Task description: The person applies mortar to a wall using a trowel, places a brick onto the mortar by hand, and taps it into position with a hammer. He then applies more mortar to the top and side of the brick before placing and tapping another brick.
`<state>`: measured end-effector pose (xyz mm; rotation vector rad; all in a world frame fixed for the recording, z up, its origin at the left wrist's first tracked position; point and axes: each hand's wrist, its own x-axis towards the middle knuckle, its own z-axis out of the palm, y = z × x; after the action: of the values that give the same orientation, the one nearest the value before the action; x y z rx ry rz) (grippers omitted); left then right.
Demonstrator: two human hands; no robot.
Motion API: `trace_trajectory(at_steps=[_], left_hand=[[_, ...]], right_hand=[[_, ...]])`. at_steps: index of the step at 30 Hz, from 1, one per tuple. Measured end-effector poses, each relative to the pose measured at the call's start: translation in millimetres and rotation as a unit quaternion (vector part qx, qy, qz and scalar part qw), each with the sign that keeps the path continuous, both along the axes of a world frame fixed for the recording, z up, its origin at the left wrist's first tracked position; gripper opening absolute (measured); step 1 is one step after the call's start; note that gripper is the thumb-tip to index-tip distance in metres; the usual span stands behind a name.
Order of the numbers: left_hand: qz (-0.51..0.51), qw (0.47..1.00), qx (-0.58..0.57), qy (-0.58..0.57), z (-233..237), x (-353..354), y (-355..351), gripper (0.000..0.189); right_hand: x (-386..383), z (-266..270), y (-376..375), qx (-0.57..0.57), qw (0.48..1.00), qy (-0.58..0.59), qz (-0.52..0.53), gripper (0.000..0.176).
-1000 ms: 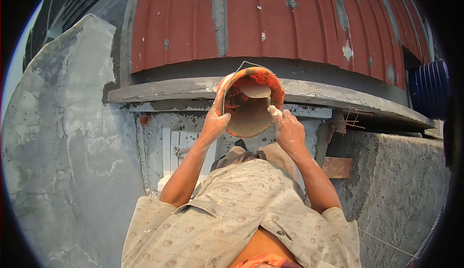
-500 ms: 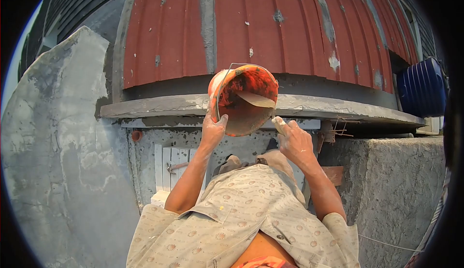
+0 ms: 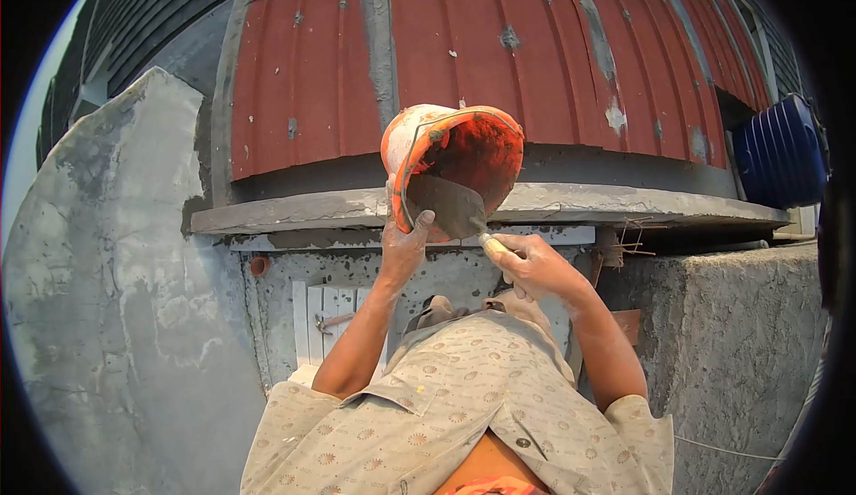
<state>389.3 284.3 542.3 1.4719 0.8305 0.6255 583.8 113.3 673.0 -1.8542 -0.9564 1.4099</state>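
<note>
An orange bucket (image 3: 499,143) is held tilted over the concrete ledge, its mouth facing my body and its inside stained red and dark. My left hand (image 3: 406,245) grips the bucket's lower left rim, thumb on the near side. In my right hand (image 3: 535,268) is the pale handle of a trowel (image 3: 456,208), whose broad grey blade lies across the lower left part of the bucket's mouth. The thin wire handle of the bucket hangs along its left rim.
A narrow concrete ledge (image 3: 624,200) runs below the red metal roof (image 3: 464,49). A blue ribbed container (image 3: 778,154) stands at the right. Rough concrete (image 3: 749,343) is at lower right, a grey slab (image 3: 116,272) at left, and white slats (image 3: 312,317) lie below.
The trowel blade has swung from the upper right inside of the bucket to its lower left. My right hand has moved left and lower, and the bucket is tilted differently.
</note>
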Motion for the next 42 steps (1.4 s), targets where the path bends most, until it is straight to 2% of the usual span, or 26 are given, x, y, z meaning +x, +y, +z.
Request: trace_trajectory(at_steps=[2,3,6,7,10,12,15,16,17,18,19,20,21,22,23,24,25,27,28,31,35,38,40,42], left_hand=[[0.025,0.998,0.055,0.001,-5.9,6.7,6.1,0.082],[0.027,0.998,0.062,-0.002,-2.6,8.0,5.9,0.081],[0.006,1.000,0.010,-0.008,18.1,5.4,-6.3,0.081],[0.005,1.000,0.000,-0.017,22.2,8.7,-6.0,0.080],[0.023,0.999,0.004,-0.035,24.0,15.6,-1.2,0.079],[0.022,0.999,0.023,-0.024,23.8,16.1,2.8,0.077],[0.025,0.989,0.144,-0.003,42.5,18.9,-15.2,0.076],[0.026,0.978,0.205,-0.004,53.6,25.6,-18.6,0.076],[0.016,0.983,0.179,-0.034,60.2,30.5,-19.8,0.076],[-0.007,0.977,0.213,-0.020,62.5,31.5,-21.1,0.075],[-0.031,0.969,0.244,-0.008,63.3,30.4,-22.5,0.075],[-0.057,0.960,0.274,0.003,62.8,29.3,-25.9,0.075],[-0.071,0.963,0.259,0.005,61.0,27.3,-34.1,0.075],[-0.077,0.971,0.227,0.008,55.8,25.7,-40.9,0.076],[-0.080,0.977,0.196,0.013,48.7,23.2,-46.7,0.076],[-0.081,0.983,0.165,0.018,44.1,22.3,-51.5,0.077],[-0.074,0.985,0.148,0.041,42.3,23.8,-56.2,0.075],[-0.096,0.993,0.015,0.062,25.0,20.5,-58.3,0.074],[-0.102,0.991,-0.052,0.073,11.4,17.5,-59.5,0.074],[-0.001,0.977,-0.204,0.068,-35.6,-2.5,-68.9,0.068],[0.144,0.902,-0.398,0.089,-65.5,-46.9,-86.8,0.056],[0.293,0.867,-0.388,0.110,-99.1,-80.5,-110.5,0.050],[0.368,0.821,-0.416,0.133,-100.7,-92.1,-126.1,0.050],[0.429,0.787,-0.424,0.131,-109.8,-114.4,-150.4,0.048]], right_hand=[[14.9,-30.9,-5.2,0.082,0.964,-0.247,0.049,0.050],[12.5,-28.6,-5.5,0.157,0.931,-0.329,0.002,0.049],[0.9,-18.5,6.5,0.087,0.877,-0.473,-0.023,0.051],[-2.2,-38.9,7.2,0.038,0.878,-0.477,0.019,0.052],[-0.2,-34.3,-3.7,0.029,0.888,-0.442,0.128,0.054],[3.7,-18.9,-2.1,0.049,0.866,-0.491,0.088,0.055],[12.4,-5.7,15.6,0.063,0.834,-0.547,0.022,0.055],[11.9,-11.5,14.3,0.033,0.848,-0.528,0.031,0.055],[11.5,-20.9,12.9,0.002,0.861,-0.508,0.039,0.055],[12.6,-26.1,9.7,-0.030,0.872,-0.487,0.051,0.055],[11.4,-21.9,-0.6,0.025,0.889,-0.453,0.054,0.050],[14.4,-28.0,-7.8,0.041,0.938,-0.343,0.030,0.051],[18.1,-38.7,-17.2,0.056,0.972,-0.228,0.001,0.051],[23.6,-43.4,-25.0,0.022,0.997,-0.077,-0.020,0.052],[29.0,-48.0,-33.0,-0.026,0.996,0.064,-0.054,0.054],[29.0,-54.3,-41.0,-0.044,0.984,0.152,-0.084,0.054],[24.8,-66.0,-50.0,-0.060,0.963,0.239,-0.112,0.055],[16.8,-100.6,-70.0,-0.072,0.904,0.386,-0.166,0.055],[17.2,-110.6,-79.6,-0.081,0.890,0.415,-0.169,0.056],[27.0,-141.2,-109.8,-0.109,0.857,0.478,-0.162,0.057],[68.9,-160.5,-150.1,-0.107,0.826,0.538,-0.128,0.058],[119.7,-185.5,-156.9,-0.163,0.772,0.602,-0.123,0.056],[148.8,-250.7,-156.3,-0.175,0.745,0.625,-0.155,0.048],[166.7,-318.6,-145.8,-0.213,0.752,0.576,-0.240,0.038]])
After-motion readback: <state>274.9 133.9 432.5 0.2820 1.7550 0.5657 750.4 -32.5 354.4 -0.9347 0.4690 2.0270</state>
